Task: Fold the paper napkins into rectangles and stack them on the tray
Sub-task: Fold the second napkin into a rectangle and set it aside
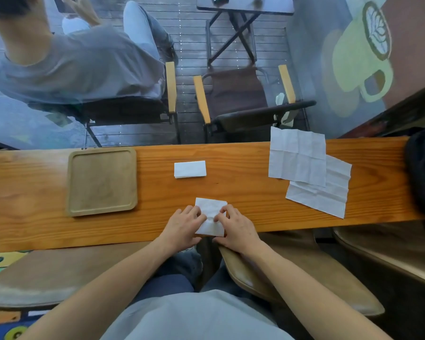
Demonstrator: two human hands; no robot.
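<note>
A white paper napkin (210,207), folded to a small square, lies at the near edge of the wooden counter (243,192). My left hand (184,225) and my right hand (236,225) both rest on it, fingertips pinching its near half. A finished rectangular napkin (190,169) lies farther back in the middle. Two unfolded napkins overlap at the right, the upper one (297,157) on the lower one (329,195). A square wooden tray (70,182) sits to the left with nothing on it.
A window runs along the counter's far edge; beyond it a person sits in a chair (123,111) beside an unoccupied chair (241,101). A dark bag (422,173) lies at the counter's right end. Stools stand below the near edge.
</note>
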